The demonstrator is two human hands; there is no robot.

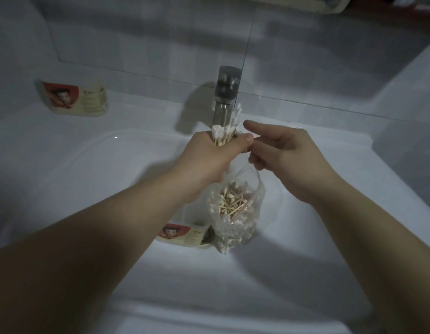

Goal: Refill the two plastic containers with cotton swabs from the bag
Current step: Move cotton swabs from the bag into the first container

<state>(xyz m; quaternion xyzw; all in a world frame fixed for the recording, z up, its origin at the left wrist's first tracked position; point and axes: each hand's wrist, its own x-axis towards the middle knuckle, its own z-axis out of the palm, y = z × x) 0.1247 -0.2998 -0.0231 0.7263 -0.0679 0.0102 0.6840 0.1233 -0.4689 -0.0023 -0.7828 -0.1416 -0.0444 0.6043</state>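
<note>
One flat plastic container with a red cartoon label (pixel 71 97) lies on the far-left counter (pixel 21 141); its twin (pixel 182 235) sits in the white sink basin (pixel 88 179). The left hand (pixel 209 155), fingers curled tight, grips a light, probably slippery bundle of wooden-stick cotton swabs (pixel 223 133) mid-stick. The limp clear plastic bag (pixel 235 213) hangs from the pinching right hand (pixel 288 153), whose index finger is straight.

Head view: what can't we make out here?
1. Sink container: head view, mostly hidden by left forearm and bag; fill level unseen.
2. Counter container: head view, label blurred, contents not visible.
3. Cotton swabs in left hand: head view, lower ends covered by the fist.
</note>
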